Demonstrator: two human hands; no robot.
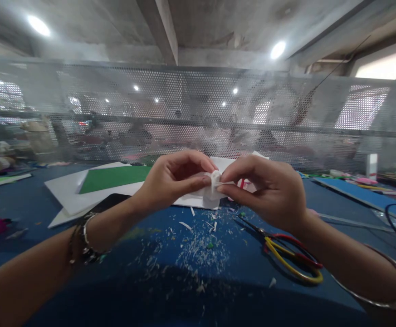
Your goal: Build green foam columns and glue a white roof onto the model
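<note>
Between my two hands, above the blue table, is a small white piece (214,188) that looks like soft paper or thin foam, partly rolled or folded at its top. My left hand (177,175) pinches its left side between thumb and fingers. From the other side, my right hand (266,186) grips its right edge with thumb and forefinger. My fingertips hide part of the piece. Below my right hand lies a pair of scissors (286,254) with red and yellow handles, their blades pointing up and left.
White sheets (68,193) and a green sheet (116,179) lie behind my left hand, with a dark flat object (111,202) beside them. White scraps (201,252) litter the blue table (123,281). A blue board (364,195) lies right; a perforated metal screen (198,109) stands behind.
</note>
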